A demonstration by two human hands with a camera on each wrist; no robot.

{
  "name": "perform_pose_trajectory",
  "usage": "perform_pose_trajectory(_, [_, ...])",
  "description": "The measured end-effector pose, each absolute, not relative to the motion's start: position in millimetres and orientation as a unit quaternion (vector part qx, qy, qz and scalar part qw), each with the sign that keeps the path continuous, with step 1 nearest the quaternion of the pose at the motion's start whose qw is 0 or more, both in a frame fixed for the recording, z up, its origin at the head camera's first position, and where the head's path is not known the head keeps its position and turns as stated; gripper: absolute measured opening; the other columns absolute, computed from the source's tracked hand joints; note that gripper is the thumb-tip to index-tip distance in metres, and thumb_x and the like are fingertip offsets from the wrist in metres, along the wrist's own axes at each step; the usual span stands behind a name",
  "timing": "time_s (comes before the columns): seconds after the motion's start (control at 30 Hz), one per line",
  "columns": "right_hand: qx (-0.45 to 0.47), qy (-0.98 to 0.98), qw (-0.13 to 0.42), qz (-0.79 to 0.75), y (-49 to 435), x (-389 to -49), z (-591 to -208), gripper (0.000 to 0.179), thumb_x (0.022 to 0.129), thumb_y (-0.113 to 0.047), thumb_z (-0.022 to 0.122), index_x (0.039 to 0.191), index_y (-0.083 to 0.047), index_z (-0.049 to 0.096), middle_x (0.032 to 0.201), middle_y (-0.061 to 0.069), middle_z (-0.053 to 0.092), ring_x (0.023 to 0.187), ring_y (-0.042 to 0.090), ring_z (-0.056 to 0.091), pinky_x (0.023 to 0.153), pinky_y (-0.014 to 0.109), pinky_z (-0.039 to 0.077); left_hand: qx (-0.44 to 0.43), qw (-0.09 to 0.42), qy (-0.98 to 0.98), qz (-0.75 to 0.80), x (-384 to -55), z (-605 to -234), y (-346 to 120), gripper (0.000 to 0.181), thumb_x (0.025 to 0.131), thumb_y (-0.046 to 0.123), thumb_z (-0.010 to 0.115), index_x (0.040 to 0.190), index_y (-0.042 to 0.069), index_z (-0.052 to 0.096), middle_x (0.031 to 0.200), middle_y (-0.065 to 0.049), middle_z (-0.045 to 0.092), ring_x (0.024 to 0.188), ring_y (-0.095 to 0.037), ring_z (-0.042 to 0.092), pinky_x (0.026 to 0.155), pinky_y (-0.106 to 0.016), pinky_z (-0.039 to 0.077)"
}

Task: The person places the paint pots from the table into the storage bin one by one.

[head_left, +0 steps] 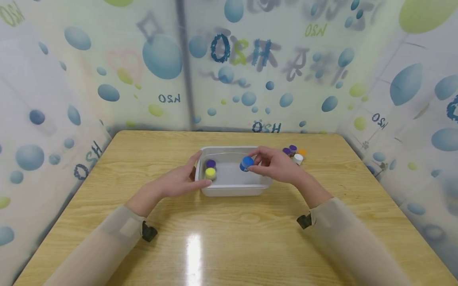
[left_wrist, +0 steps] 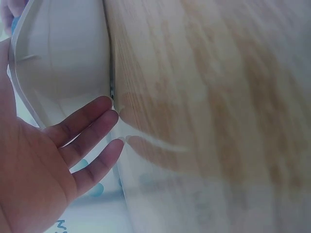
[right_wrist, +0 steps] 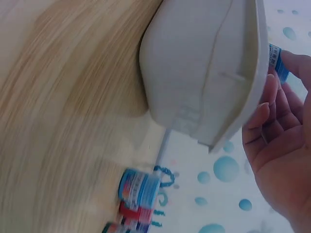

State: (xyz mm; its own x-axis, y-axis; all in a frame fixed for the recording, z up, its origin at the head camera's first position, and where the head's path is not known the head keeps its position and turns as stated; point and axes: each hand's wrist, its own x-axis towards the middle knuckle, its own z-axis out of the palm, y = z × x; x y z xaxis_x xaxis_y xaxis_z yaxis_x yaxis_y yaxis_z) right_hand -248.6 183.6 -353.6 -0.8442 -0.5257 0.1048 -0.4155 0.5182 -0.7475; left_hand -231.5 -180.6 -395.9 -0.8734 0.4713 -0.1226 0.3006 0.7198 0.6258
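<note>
A pale grey plastic bin [head_left: 232, 191] stands on the table. At its left end my left hand [head_left: 175, 182] rests, thumb along the front rim; the left wrist view shows extended fingers [left_wrist: 90, 133] by the wall. My right hand [head_left: 278, 166] pinches a small blue-lidded jar [head_left: 246, 163] between thumb and fingers, over the right half of the bin. A printed label shows on this jar [right_wrist: 275, 56] in the right wrist view. Inside the bin's left end are a yellow-lidded jar [head_left: 210, 173] and a purple-lidded jar [head_left: 211, 163].
Right of the bin, behind my right hand, several small jars stand together, including a white-lidded one [head_left: 298, 159], an orange-lidded one [head_left: 302, 152] and a purple-lidded one [head_left: 293, 149]. Patterned sheeting [head_left: 232, 99] encloses the wooden table [head_left: 250, 234] at the back and sides.
</note>
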Motion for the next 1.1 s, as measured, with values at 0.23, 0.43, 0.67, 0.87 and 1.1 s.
perform_pose_trajectory(0.23, [-0.300,0.855,0.084,-0.414,151.0,-261.6,-364.7,0.031,0.100,-0.020,0.084,0.128,-0.015,0.074,0.098,0.003,0.071,0.079,0.022,0.061,0.070,0.027,0.051,0.215,0.136,0.916,0.311,-232.4,-397.1,-180.6,0.116,0.102,0.069,0.066,0.177,0.019,-0.006,0.134,-0.015,0.068,0.116,-0.023,0.067,0.106,-0.051,0.055])
perform_pose_trajectory(0.43, [-0.314,0.848,0.108,-0.413,128.1,-270.2,-373.8,0.029,0.101,-0.023,0.083,0.128,-0.018,0.075,0.099,0.001,0.072,0.086,0.021,0.064,0.078,0.030,0.056,0.217,0.139,0.914,0.314,-232.7,-396.7,-181.0,0.115,0.102,0.070,0.065,0.177,0.020,-0.006,0.132,-0.013,0.069,0.114,-0.022,0.067,0.103,-0.049,0.056])
perform_pose_trajectory(0.67, [-0.313,0.862,0.121,-0.379,104.3,-272.7,-378.2,0.033,0.101,-0.031,0.082,0.131,-0.020,0.074,0.102,-0.001,0.073,0.094,0.019,0.067,0.087,0.031,0.059,0.211,0.142,0.913,0.318,-232.2,-396.0,-179.5,0.116,0.100,0.073,0.065,0.178,0.023,-0.006,0.128,-0.009,0.069,0.112,-0.022,0.066,0.096,-0.041,0.056])
perform_pose_trajectory(0.87, [-0.314,0.848,0.161,-0.395,95.3,-273.0,-383.0,0.031,0.101,-0.028,0.081,0.129,-0.019,0.073,0.101,0.001,0.073,0.091,0.020,0.067,0.084,0.030,0.059,0.217,0.141,0.911,0.321,-232.6,-396.4,-178.9,0.116,0.101,0.071,0.066,0.177,0.021,-0.006,0.124,-0.008,0.071,0.110,-0.020,0.068,0.092,-0.038,0.057])
perform_pose_trajectory(1.1, [-0.310,0.842,0.201,-0.393,94.7,-272.5,-387.1,0.029,0.101,-0.026,0.081,0.129,-0.020,0.074,0.102,0.001,0.075,0.088,0.018,0.067,0.081,0.030,0.057,0.220,0.137,0.911,0.321,-231.2,-395.0,-179.0,0.114,0.102,0.070,0.065,0.178,0.021,-0.006,0.124,-0.009,0.070,0.109,-0.021,0.067,0.092,-0.038,0.057])
